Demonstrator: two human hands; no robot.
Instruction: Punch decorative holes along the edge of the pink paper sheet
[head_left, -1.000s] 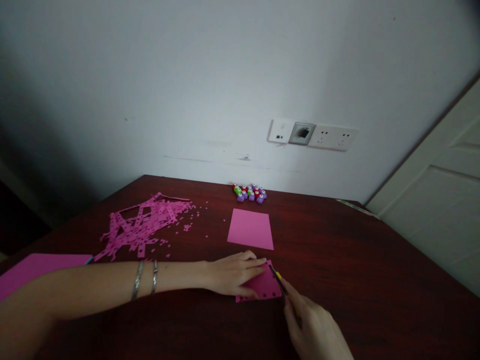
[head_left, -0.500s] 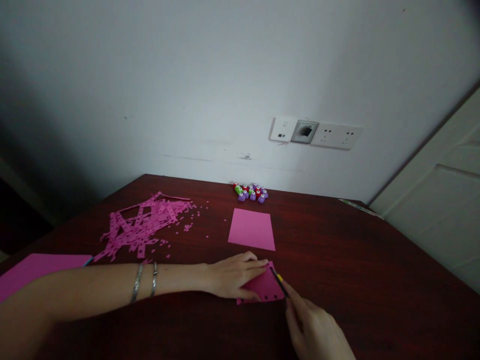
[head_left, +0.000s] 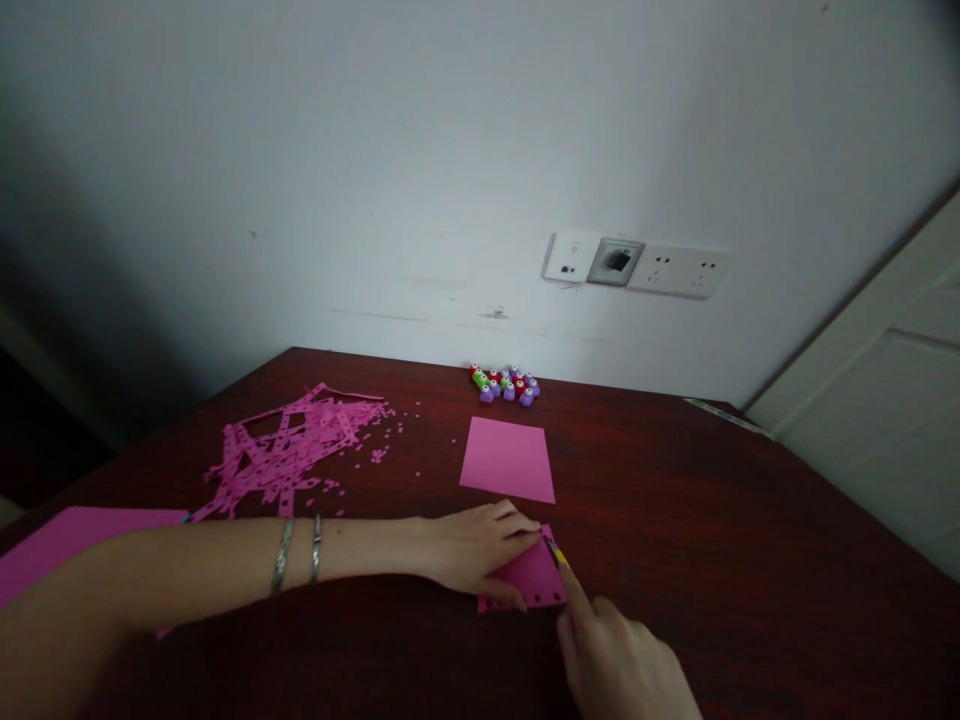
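My left hand lies flat with its fingers stretched out, pressing a small pink paper sheet against the table. Dark punched holes run along the sheet's lower and right edges. My right hand is wrapped around a slim yellow-and-black utility knife, its tip at the sheet's upper right side. Part of the knife is covered by my fingers. Just beyond my left hand lies a plain pink paper square.
A heap of pink paper strips and scraps sits at the left. Several small coloured punches are clustered by the wall. A larger pink sheet lies under my left forearm. Wall sockets are at the back right.
My right hand and the utility knife have shifted slightly left, and the knife sits differently against the sheet's right side. My left hand stays in place on the sheet. The view has moved a little.
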